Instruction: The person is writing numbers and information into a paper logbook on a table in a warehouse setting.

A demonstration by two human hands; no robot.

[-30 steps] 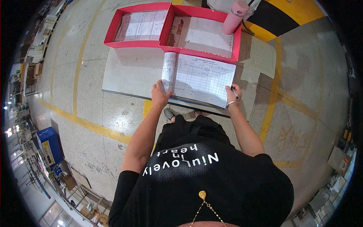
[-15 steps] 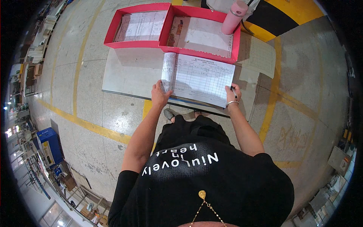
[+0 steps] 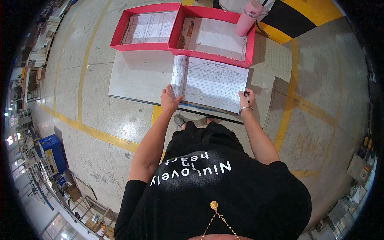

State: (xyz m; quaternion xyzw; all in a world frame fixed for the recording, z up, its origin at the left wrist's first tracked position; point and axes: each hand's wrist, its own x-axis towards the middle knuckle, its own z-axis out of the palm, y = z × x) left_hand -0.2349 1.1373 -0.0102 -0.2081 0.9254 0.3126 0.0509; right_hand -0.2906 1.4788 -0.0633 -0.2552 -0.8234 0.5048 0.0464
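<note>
A pad of printed table forms (image 3: 214,86) lies at the front of a light table (image 3: 136,76), with some handwriting in its upper rows. Its used sheets (image 3: 179,74) are curled over along the left side. My left hand (image 3: 170,101) grips the lower left corner, thumb on top of the curled sheets. At the right edge of the pad, my right hand (image 3: 245,100) holds a dark pen (image 3: 247,97) between its fingers, with the thumb resting on the paper. Part of the pen is hidden by the fingers.
Behind the pad stands a red two-part open box (image 3: 210,57) with papers in it. A pink bottle (image 3: 248,18) stands at its right end. A lined sheet (image 3: 274,60) lies to the right. Yellow lines mark the floor; a yellow-black striped block (image 3: 304,18) is at far right.
</note>
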